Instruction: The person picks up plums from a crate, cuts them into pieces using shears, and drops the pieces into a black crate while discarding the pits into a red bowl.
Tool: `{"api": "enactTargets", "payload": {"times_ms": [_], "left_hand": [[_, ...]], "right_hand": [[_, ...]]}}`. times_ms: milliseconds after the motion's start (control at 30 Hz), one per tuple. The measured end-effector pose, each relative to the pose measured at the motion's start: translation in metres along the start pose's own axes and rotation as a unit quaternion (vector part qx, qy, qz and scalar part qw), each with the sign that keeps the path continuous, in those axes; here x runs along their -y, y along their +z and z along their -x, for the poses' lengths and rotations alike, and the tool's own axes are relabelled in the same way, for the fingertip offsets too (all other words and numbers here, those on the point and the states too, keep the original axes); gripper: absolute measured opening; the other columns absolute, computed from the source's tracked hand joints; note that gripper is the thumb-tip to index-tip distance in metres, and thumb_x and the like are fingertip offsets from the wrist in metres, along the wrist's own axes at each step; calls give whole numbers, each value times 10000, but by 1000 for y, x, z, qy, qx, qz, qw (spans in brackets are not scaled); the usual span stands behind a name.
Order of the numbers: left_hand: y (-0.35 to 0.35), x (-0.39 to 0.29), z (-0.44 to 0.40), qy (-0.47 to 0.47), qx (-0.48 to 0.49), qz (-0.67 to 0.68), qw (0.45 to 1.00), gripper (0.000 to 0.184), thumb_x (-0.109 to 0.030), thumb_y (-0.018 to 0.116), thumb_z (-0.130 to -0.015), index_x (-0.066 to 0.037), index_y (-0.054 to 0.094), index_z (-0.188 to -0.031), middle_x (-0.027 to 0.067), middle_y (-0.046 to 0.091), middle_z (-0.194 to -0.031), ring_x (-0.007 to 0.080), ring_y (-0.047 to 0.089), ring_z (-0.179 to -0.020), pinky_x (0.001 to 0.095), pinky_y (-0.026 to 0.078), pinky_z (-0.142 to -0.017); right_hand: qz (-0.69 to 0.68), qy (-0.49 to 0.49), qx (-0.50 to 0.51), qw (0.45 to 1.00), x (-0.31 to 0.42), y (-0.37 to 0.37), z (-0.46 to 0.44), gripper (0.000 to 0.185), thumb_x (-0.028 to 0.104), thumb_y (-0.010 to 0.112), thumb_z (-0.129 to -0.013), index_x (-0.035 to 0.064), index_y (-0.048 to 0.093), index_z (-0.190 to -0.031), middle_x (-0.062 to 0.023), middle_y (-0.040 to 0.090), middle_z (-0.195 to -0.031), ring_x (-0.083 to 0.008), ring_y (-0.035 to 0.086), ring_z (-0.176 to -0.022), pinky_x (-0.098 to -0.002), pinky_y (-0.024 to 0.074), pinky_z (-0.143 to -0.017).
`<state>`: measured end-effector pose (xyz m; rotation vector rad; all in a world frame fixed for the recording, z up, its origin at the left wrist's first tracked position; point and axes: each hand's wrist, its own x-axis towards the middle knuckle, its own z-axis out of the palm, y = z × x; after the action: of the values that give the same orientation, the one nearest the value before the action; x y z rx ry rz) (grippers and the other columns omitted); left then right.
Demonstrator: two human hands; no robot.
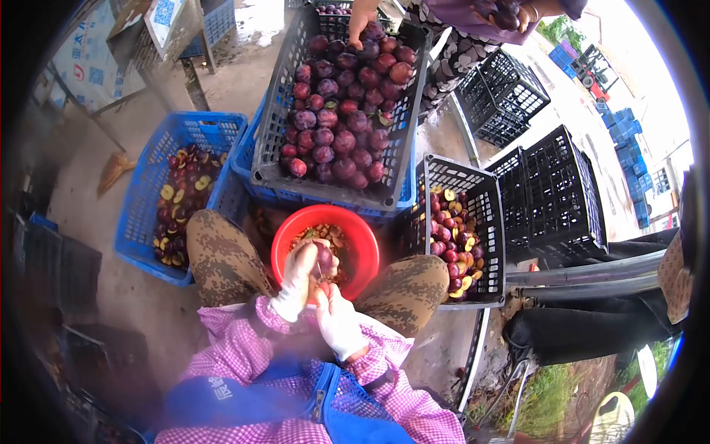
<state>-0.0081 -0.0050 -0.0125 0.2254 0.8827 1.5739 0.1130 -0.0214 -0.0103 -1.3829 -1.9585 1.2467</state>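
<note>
My left hand [299,275], in a white glove, is closed around a dark red plum [324,258] above the red bucket [285,231]. Just below the plum, my right hand [339,325], also gloved in white, is closed on a small red-handled tool [322,293]. Its tip is against or close to the plum and too blurred to make out. The bucket stands between my knees, with pits and fruit scraps [330,235] at its bottom.
A black crate [260,159] of whole plums rests on a blue crate ahead; another person's hand [360,24] reaches into it. Cut plums fill a blue crate [133,214] at left and a black crate [494,244] at right. Stacked black crates [551,196] stand farther right.
</note>
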Motion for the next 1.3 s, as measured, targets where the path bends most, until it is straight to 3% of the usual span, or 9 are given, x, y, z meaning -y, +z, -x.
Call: {"api": "enactTargets", "payload": {"times_ms": [133,300,500,633,767,900,967,1067,1300], "left_hand": [[-7,7,-7,-130,34,115,984,577,-588,539,-849,-80,541,-1122,84,635,-958,204,621,-828,354,517,-759],[-6,4,-8,165,44,-259,951,631,-590,529,-848,-64,459,-1189,105,629,-945,219,637,-852,380,506,-817],[-17,11,-6,-59,25,16,998,592,-592,547,-843,-82,514,-1142,90,618,-944,199,618,-859,338,491,-821],[-2,-7,-6,168,42,-282,944,539,-515,571,-867,-62,503,-1149,94,611,-1003,200,615,-914,336,494,-828],[-16,7,-9,-92,51,53,993,551,-535,526,-884,-49,499,-1142,92,627,-952,206,616,-921,344,485,-870],[1,-2,-7,227,6,-337,914,376,-165,472,-829,-30,458,-1180,113,599,-981,204,609,-923,327,481,-873],[-3,-4,-4,247,9,-354,902,392,-266,519,-878,-35,451,-1186,91,609,-930,210,613,-880,328,488,-843],[-1,3,0,43,-36,-107,993,538,-557,459,-904,-43,541,-1037,71,633,-791,213,621,-800,362,494,-792],[8,-54,-31,132,-24,63,989,516,-581,509,-869,-69,563,-890,76,639,-772,211,618,-780,379,462,-875]], "right_hand": [[97,27,31,994,2,-7,-7,263,215,488,-926,-9,528,-1058,-216,640,-862,-398,631,-771,-397,488,-641],[-131,51,26,990,8,-8,0,262,218,511,-916,-3,537,-1056,-233,629,-810,-397,619,-737,-423,487,-628],[46,19,10,999,-2,-5,-5,281,221,511,-921,-15,521,-1072,-250,626,-874,-415,617,-841,-434,489,-692],[-95,4,2,995,14,-10,0,293,233,509,-925,-18,517,-1076,-260,620,-890,-415,617,-851,-424,489,-697],[84,75,53,992,15,-13,-10,326,242,492,-931,-50,535,-1071,-280,613,-926,-403,616,-906,-406,487,-754],[-121,-14,-18,992,11,-11,-4,327,251,505,-921,-29,539,-1086,-257,630,-867,-410,622,-812,-449,491,-693],[-99,-4,-4,995,9,-5,-4,317,251,509,-915,-11,527,-1091,-242,636,-845,-413,618,-773,-472,488,-670],[115,-24,-37,992,4,5,-11,232,244,527,-899,25,510,-976,-201,616,-692,-390,614,-646,-467,497,-590],[78,-74,-74,991,-26,-1,10,232,286,527,-910,57,494,-920,-196,582,-657,-380,599,-597,-446,467,-529]]}}
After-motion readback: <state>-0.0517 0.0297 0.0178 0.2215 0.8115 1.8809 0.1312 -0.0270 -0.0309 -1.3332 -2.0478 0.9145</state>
